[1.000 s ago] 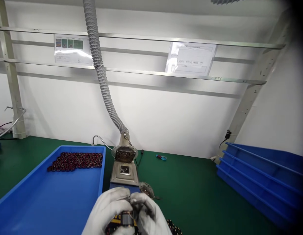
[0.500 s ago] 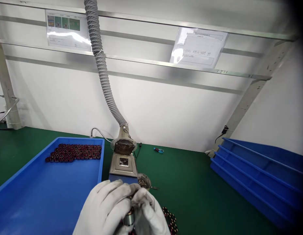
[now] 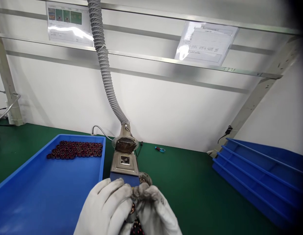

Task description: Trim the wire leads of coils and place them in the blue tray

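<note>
Small dark coil part (image 3: 133, 209) pinched between both gloved hands, mostly hidden, so long axis and heading impossible to tell. Left hand (image 3: 106, 209) curled over it from the left, fingers pressed together; right hand (image 3: 153, 212) closed in from the right, fingertips meeting the left's. Just beyond the fingertips, metal solder pot (image 3: 124, 163) under a grey hose (image 3: 104, 68). Left of the left hand, blue tray (image 3: 43, 192) with dark red coils (image 3: 75, 150) at its far end. Well off right, stacked blue trays (image 3: 261, 173) on the green counter (image 3: 188, 186).
</note>
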Available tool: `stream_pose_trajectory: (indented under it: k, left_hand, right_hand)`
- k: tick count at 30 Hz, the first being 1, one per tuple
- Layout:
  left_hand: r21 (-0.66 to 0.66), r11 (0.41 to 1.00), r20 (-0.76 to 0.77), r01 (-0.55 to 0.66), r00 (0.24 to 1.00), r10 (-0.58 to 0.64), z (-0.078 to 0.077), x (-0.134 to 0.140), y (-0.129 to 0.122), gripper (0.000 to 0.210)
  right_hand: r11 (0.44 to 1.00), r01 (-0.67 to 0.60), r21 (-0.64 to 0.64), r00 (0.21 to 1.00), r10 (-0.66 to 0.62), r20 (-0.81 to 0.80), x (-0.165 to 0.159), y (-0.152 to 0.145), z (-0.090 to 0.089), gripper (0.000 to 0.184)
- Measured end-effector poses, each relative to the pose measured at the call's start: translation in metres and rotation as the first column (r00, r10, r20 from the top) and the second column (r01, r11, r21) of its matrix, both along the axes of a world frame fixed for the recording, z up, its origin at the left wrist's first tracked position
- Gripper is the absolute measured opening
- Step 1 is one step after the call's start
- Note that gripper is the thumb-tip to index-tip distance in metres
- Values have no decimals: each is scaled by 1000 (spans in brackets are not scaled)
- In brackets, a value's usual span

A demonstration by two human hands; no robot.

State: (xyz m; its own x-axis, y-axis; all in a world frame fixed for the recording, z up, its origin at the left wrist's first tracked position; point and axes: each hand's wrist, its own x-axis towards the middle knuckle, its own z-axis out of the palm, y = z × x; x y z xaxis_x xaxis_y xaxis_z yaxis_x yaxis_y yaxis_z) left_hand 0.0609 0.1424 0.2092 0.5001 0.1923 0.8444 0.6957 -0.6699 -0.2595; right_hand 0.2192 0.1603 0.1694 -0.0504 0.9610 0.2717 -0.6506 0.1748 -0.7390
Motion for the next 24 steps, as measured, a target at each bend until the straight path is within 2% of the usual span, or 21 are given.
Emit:
stream_pose_trajectory:
  k: [3, 7, 10, 11, 14, 17, 20, 24]
  left_hand:
    - [20, 998, 4, -54, 999, 54, -1, -4, -1, 17]
    - [19, 997, 1, -71, 997, 71, -7, -6, 0, 19]
    - [-55, 998, 66, -37, 997, 41, -14, -3, 2, 24]
    - [-117, 993, 111, -10, 994, 23, -15, -2, 2, 25]
    - [-333, 932, 276, 142, 960, -48, -16, 1, -1, 25]
    - [-497, 820, 397, 283, 915, -76, -13, 1, -3, 24]
    - [-540, 746, 469, 389, 875, -116, -12, -2, -1, 19]
    - [-495, 738, 529, 459, 833, -164, -19, -9, 2, 19]
  right_hand:
    - [999, -14, -30, 1000, 15, 22, 3, 7, -5, 19]
    - [995, -63, -75, 994, 69, 88, -15, 6, -16, 22]
    - [995, -51, -90, 994, 59, 96, -26, 1, -22, 29]
    - [994, -44, -98, 993, 54, 101, -27, 1, -22, 29]
    - [992, -36, -117, 992, 50, 120, -20, 3, -21, 26]
    - [988, -93, -123, 983, 111, 145, -11, 8, -18, 26]
    - [986, -112, -124, 983, 129, 134, -11, 9, -17, 28]
    - [987, -134, -92, 980, 146, 133, -20, 7, -20, 30]
